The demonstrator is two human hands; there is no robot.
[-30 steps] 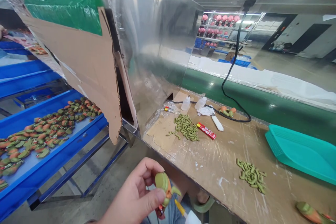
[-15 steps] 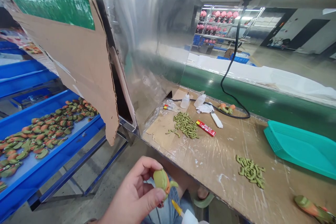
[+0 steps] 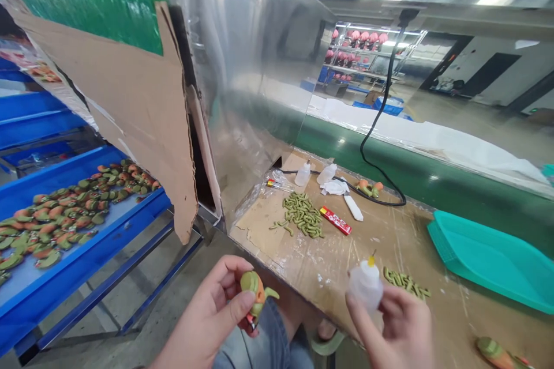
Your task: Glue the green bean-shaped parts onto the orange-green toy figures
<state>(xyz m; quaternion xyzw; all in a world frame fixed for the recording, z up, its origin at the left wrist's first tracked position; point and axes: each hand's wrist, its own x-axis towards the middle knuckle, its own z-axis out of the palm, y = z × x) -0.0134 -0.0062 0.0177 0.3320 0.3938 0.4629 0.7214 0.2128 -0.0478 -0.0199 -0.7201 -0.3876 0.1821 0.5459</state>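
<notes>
My left hand (image 3: 219,308) pinches a small green and orange figurine (image 3: 255,297) above my lap, with a curved green piece sticking out at its right side. My right hand (image 3: 396,323) grips a translucent squeeze bottle (image 3: 366,285) upright over the table edge; its thin needle tip on a yellow base points up. Behind that bottle lies a small pile of curved green pieces (image 3: 407,283), partly hidden by the hand. A larger pile of green pieces (image 3: 302,214) lies farther back. Another figurine (image 3: 493,350) rests at the table's lower right.
A teal tray (image 3: 497,259) stands on the right of the cardboard-covered table. Two more bottles (image 3: 303,174), a red packet (image 3: 336,220) and a black cable (image 3: 381,170) lie toward the back. Left, a blue tray (image 3: 130,253) holds many figurines beside a metal panel (image 3: 255,69).
My right hand has come up into view and moved right with the squeeze bottle, its tip now upward and away from the figurine. My left hand keeps hold of the figurine, slightly turned.
</notes>
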